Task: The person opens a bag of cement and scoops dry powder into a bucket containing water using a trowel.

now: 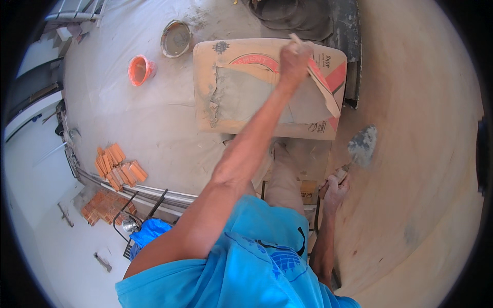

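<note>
A large paper cement bag [205,90] lies flat ahead of me, torn open across the top with grey powder [251,92] showing inside. My left hand [297,57] reaches over to its far side, closed around the torn paper flap [324,88], which is folded up toward the right. Low on the right, my right hand [337,189] grips the handle of a trowel [362,146]. Its blade is smeared with grey and points away from me, apart from the bag.
An orange bucket [140,71] and a dark round bucket [175,39] stand at the far left. Black rubber tubs [298,18] sit beyond the bag. Orange bricks [119,167] are piled at left, near a metal frame [126,210] with a blue bag [150,231].
</note>
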`<move>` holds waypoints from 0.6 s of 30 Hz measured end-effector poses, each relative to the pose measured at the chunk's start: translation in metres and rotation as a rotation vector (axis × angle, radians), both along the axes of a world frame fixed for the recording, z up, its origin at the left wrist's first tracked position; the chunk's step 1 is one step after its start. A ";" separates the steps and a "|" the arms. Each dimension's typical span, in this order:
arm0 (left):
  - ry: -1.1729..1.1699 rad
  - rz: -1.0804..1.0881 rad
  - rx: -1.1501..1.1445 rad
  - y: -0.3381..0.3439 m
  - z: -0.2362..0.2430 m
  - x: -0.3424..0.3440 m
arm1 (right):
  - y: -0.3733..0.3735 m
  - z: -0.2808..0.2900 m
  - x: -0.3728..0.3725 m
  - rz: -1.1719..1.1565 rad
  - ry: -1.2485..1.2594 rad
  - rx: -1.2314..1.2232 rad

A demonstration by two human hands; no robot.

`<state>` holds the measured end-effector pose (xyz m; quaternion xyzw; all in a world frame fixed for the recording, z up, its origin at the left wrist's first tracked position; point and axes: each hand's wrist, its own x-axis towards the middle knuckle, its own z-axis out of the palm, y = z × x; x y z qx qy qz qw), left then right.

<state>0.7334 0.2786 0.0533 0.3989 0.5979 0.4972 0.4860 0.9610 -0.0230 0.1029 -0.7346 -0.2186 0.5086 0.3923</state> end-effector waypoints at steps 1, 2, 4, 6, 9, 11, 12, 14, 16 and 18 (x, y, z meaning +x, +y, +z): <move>-0.038 0.025 -0.085 0.007 0.010 -0.010 | -0.001 -0.005 -0.003 0.002 -0.006 -0.017; -0.073 0.055 -0.173 0.011 0.016 -0.020 | -0.001 -0.007 -0.006 0.009 -0.011 -0.038; -0.165 0.044 -0.195 0.025 0.007 -0.045 | 0.001 -0.008 -0.019 0.013 0.058 -0.085; -0.124 -0.036 -0.251 0.033 -0.001 -0.072 | -0.004 -0.010 -0.025 0.026 0.097 -0.120; 0.136 -0.270 -0.365 0.041 -0.004 -0.122 | -0.015 -0.021 -0.026 0.042 0.095 -0.144; 0.468 -0.468 -0.388 0.038 -0.016 -0.171 | -0.019 -0.023 -0.027 0.045 0.087 -0.159; 0.711 -0.588 -0.368 0.032 -0.030 -0.196 | -0.019 -0.024 -0.028 0.061 0.079 -0.173; 0.393 -0.402 -0.451 0.004 -0.043 -0.214 | -0.020 -0.027 -0.026 0.086 0.047 -0.206; 0.359 -0.329 -0.393 -0.001 -0.041 -0.214 | -0.021 -0.030 -0.028 0.077 0.052 -0.191; 0.594 -0.374 -0.189 0.010 -0.039 -0.206 | -0.022 -0.033 -0.029 0.070 0.037 -0.178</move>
